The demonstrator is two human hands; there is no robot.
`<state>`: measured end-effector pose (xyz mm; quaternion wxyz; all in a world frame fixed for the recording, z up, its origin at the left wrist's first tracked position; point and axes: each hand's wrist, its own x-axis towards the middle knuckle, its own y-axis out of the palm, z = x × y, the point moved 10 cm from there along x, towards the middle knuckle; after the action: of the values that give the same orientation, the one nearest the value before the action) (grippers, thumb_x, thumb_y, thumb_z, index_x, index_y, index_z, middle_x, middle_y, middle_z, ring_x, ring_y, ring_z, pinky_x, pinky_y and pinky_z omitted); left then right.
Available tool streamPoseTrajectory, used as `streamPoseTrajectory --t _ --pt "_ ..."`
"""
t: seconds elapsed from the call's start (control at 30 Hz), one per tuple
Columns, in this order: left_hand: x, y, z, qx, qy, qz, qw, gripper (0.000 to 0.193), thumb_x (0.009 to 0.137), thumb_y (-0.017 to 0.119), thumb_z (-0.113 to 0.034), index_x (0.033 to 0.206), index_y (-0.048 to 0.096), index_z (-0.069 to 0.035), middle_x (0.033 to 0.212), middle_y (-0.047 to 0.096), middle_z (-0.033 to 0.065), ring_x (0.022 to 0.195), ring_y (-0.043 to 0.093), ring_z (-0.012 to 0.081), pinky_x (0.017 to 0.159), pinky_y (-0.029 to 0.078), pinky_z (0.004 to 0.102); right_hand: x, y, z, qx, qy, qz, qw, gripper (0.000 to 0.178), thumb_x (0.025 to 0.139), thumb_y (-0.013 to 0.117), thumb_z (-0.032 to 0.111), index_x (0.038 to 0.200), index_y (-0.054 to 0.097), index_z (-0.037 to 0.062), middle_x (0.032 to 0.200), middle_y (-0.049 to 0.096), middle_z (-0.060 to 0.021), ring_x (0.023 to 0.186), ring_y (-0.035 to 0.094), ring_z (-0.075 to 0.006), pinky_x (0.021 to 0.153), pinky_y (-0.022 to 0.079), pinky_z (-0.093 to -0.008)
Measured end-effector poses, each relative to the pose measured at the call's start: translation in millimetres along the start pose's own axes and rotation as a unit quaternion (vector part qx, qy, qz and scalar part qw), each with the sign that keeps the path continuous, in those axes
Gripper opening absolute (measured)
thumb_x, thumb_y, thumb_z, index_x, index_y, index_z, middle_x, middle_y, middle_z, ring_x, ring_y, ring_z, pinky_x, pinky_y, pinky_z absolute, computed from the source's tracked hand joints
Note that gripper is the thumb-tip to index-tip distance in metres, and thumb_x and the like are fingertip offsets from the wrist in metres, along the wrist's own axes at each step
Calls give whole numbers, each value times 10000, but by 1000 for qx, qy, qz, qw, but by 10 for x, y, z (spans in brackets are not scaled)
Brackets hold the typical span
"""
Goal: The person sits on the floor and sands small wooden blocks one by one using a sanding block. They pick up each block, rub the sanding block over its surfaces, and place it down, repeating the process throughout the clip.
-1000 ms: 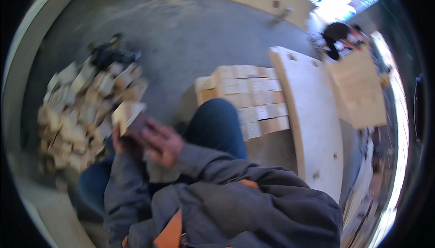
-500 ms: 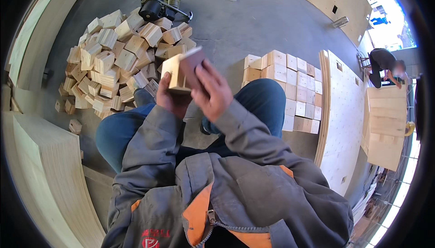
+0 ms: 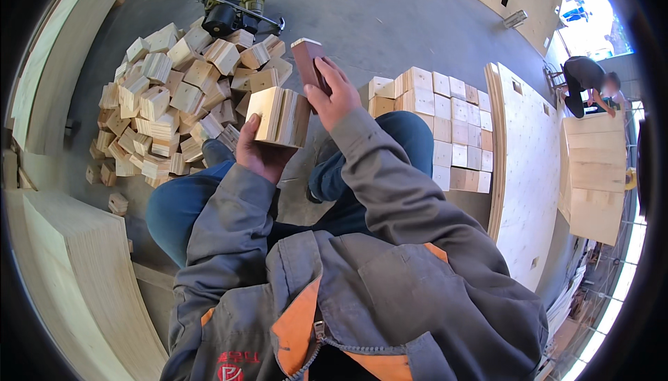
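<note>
My left hand [image 3: 261,157] grips a layered wooden block [image 3: 280,118] from below, its thumb on the near left side. In my right hand [image 3: 337,94] is a sanding block [image 3: 308,66] with a reddish-brown face and a pale end. It is held tilted just above and right of the wooden block, apart from it. Beyond my left hand lies a loose heap of similar wooden blocks [image 3: 156,96]. A neat stack of blocks [image 3: 452,118] stands to the right of my right knee.
A black and olive power tool [image 3: 240,13] lies behind the heap. Thick plywood sheets [image 3: 525,172] stand right of the stack; layered boards [image 3: 76,256] line the left. At far right, another person [image 3: 586,87] bends by a wooden panel [image 3: 595,172].
My right hand has lifted the sanding block up off the wooden block. My left hand has turned the wooden block, so its layered side now shows.
</note>
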<state>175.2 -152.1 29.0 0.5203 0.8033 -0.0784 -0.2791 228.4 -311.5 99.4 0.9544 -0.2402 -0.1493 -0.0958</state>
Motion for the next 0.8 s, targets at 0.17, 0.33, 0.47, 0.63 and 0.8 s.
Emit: streamPoseTrajectory --t 0.17,0.33,0.47,0.63,0.8 --pt "61 -247 -156 -5 55 -37 998 629 883 598 -466 1381 473 -102 1305 592 118 1176 590 302 1023 461 489 -791 141 604 -43 -140 46 988 544 832 711 173 1326 545 16 1362 505 -285 1187 561 -438 986 475 -452" --pt "92 -461 -220 -42 58 -47 996 608 897 575 -486 1355 509 -91 1295 592 124 1162 591 303 1007 467 472 -1127 248 803 -40 -165 111 979 625 809 735 173 1384 502 93 1466 403 -249 1184 545 -423 990 449 -467" --pt "62 -330 -164 -41 45 -34 998 622 895 588 -475 1375 484 -92 1317 571 131 1173 578 319 1021 457 487 -757 218 653 -50 -152 67 985 596 813 722 161 1365 519 67 1418 465 -248 1191 550 -410 996 452 -452" --pt "-10 -43 64 -1 -26 9 1000 680 847 653 -437 1408 451 -110 1339 556 113 1226 541 300 1032 442 493 -20 -4 -311 4 58 12 998 559 850 705 197 1354 533 26 1303 587 -217 1169 595 -299 985 470 -379" --pt "-102 145 116 122 -57 63 989 743 821 664 -504 1421 436 -130 1361 541 84 1251 527 279 1049 415 458 -265 -197 -802 237 213 -4 948 545 880 685 200 1363 523 7 1300 599 -143 1177 585 -214 996 459 -333"
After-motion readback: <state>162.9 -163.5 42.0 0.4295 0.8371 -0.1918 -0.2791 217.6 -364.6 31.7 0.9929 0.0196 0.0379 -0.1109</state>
